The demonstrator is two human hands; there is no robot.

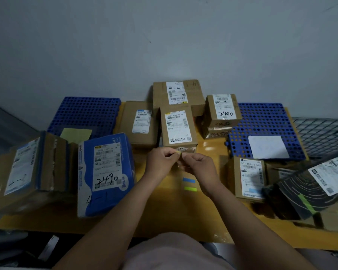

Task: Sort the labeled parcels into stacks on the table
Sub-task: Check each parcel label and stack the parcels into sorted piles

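You are pinching a yellow strip (177, 152) between both hands. Your left hand (161, 162) and right hand (197, 165) are each gripping an end with thumb and forefinger, the other fingers curling in. The strip is sitting just in front of the middle box (179, 127). A blue parcel (105, 172) is lying to its left on the table (164, 215). A blue strip (189, 180) and a green strip (190, 189) are lying below your hands.

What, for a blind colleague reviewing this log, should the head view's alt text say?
A person's left hand and right hand pinch a small yellow strip between them over a yellow table. Labeled parcels surround them, including a blue parcel and a cardboard box both handwritten 2490.
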